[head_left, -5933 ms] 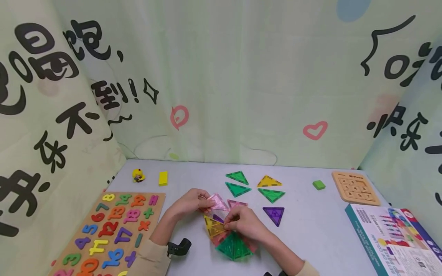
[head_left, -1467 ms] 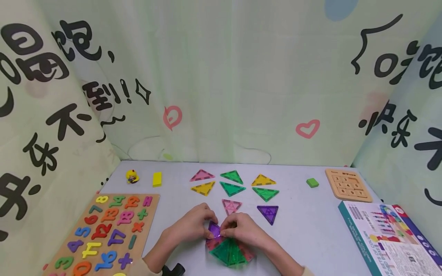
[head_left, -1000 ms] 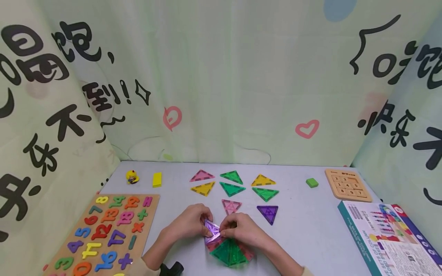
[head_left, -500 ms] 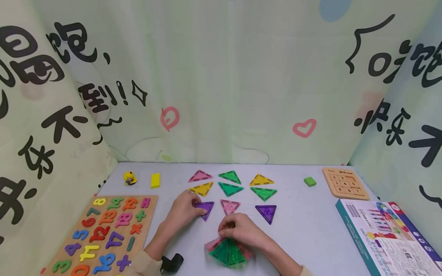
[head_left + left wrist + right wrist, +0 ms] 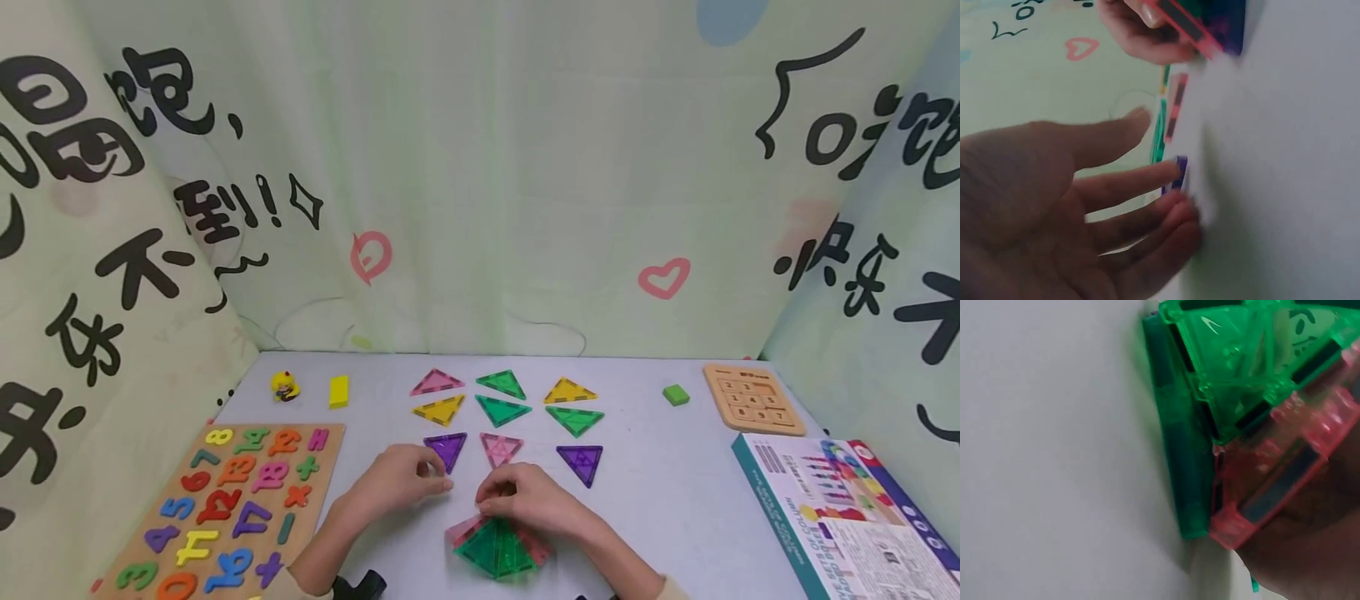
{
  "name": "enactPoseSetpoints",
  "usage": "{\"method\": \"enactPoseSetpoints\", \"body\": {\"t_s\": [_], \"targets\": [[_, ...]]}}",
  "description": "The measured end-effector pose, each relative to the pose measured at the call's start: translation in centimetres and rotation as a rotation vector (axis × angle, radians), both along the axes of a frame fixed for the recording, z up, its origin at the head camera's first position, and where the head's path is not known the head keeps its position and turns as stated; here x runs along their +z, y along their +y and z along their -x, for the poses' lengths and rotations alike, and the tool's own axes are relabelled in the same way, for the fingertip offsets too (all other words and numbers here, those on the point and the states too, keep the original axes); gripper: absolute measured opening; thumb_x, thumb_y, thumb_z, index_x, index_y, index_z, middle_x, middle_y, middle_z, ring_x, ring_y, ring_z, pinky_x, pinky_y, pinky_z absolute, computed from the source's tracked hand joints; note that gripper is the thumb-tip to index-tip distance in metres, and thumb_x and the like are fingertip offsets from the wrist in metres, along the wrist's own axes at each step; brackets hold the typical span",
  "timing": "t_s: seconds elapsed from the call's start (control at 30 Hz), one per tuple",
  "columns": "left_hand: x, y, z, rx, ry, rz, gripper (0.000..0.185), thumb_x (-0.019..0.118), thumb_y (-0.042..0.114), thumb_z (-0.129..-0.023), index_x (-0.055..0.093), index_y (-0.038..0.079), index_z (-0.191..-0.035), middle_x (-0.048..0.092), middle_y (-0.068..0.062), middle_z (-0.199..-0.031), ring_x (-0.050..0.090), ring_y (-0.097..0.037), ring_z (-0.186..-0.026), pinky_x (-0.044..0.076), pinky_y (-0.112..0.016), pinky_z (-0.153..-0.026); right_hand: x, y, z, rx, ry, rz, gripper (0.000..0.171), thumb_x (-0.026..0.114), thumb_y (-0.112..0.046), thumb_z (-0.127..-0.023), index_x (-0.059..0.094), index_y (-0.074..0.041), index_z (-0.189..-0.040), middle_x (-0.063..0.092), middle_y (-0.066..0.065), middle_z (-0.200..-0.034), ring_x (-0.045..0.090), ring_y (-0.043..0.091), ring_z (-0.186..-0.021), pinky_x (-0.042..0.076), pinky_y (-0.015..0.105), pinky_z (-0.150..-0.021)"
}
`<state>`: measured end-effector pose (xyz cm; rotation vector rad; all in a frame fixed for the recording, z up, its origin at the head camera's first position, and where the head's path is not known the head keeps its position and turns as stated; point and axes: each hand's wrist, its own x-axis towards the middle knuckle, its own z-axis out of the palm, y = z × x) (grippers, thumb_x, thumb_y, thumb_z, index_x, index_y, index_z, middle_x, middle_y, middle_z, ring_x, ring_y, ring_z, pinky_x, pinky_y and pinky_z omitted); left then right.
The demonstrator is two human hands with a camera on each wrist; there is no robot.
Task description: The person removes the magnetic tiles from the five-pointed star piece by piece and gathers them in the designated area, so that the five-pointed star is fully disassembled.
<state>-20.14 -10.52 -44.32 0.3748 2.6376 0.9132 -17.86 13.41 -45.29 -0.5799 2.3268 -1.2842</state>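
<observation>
Head view, flat tiles: I count nine translucent plastic triangle tiles lying flat in three rows on the grey table: two pink, two yellow, three green, two purple.
Head view, stack: the stack of green and pink translucent triangle tiles sits at the near edge, just in front of the flat tiles.
Head view, left hand: my left hand rests just near of the left purple triangle tile, fingers loose, holding nothing.
Head view, right hand: my right hand grips the far top of the stack, fingers curled.
Head view, left side: one wooden number puzzle board.
Left wrist view: fingers are spread and nearly straight, tips at the table beside a purple tile edge.
Right wrist view: a pink tile is pressed against my hand, green tiles stacked beside it.
</observation>
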Motion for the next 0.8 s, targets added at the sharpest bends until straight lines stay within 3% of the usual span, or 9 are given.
{"method": "enactPoseSetpoints", "body": {"t_s": [0.17, 0.3, 0.4, 0.57, 0.8], "targets": [[0.4, -0.1, -1.5, -0.121, -0.321, -0.150, 0.018, 0.070, 0.034, -0.092, 0.069, 0.017, -0.099, 0.065, -0.002, -0.069, 0.059, -0.014, -0.058, 0.050, -0.028, -0.057, 0.2, 0.9, 0.0, 0.066, -0.055, 0.036, 0.014, 0.068, -0.019, -0.092, 0.075, -0.011, -0.102, 0.072, 0.002, -0.100, 0.059, 0.012, -0.087, 0.048, 0.021, -0.076], [0.1, 0.2, -1.9, -0.159, -0.477, -0.300, 0.017, 0.066, 0.027, -0.095, 0.067, 0.013, -0.104, 0.069, -0.005, -0.069, 0.063, -0.013, -0.056, 0.054, -0.025, -0.055, 0.1, 1.0, -0.1, 0.063, -0.062, 0.059, 0.013, 0.070, -0.018, -0.091, 0.076, -0.011, -0.100, 0.072, 0.003, -0.096, 0.060, 0.012, -0.084, 0.049, 0.022, -0.074], [-0.3, 0.2, -1.9, -0.162, -0.498, -0.368, 0.017, 0.067, 0.024, -0.095, 0.069, 0.009, -0.103, 0.069, -0.004, -0.071, 0.064, -0.012, -0.059, 0.055, -0.023, -0.055, -0.1, 0.8, -0.1, 0.042, -0.070, 0.073, 0.012, 0.071, -0.017, -0.090, 0.075, -0.010, -0.099, 0.072, 0.003, -0.093, 0.059, 0.013, -0.082, 0.048, 0.022, -0.073], [-0.8, 0.1, -1.7, -0.117, -0.451, -0.409, 0.015, 0.070, 0.019, -0.092, 0.074, 0.006, -0.100, 0.071, -0.001, -0.074, 0.064, -0.010, -0.062, 0.057, -0.025, -0.063, -0.2, 0.6, -0.1, 0.011, -0.101, 0.095, 0.015, 0.074, -0.014, -0.087, 0.074, -0.009, -0.100, 0.070, 0.004, -0.092, 0.057, 0.015, -0.081, 0.048, 0.023, -0.071], [-1.4, 0.3, -1.4, -0.090, -0.411, -0.454, 0.014, 0.070, 0.008, -0.091, 0.074, 0.001, -0.102, 0.075, -0.008, -0.084, 0.064, -0.009, -0.064, 0.058, -0.026, -0.065, -0.3, 0.4, -0.3, 0.025, -0.099, 0.078, 0.016, 0.076, -0.014, -0.085, 0.074, -0.009, -0.100, 0.063, 0.000, -0.080, 0.054, 0.012, -0.074, 0.046, 0.022, -0.066]]}}
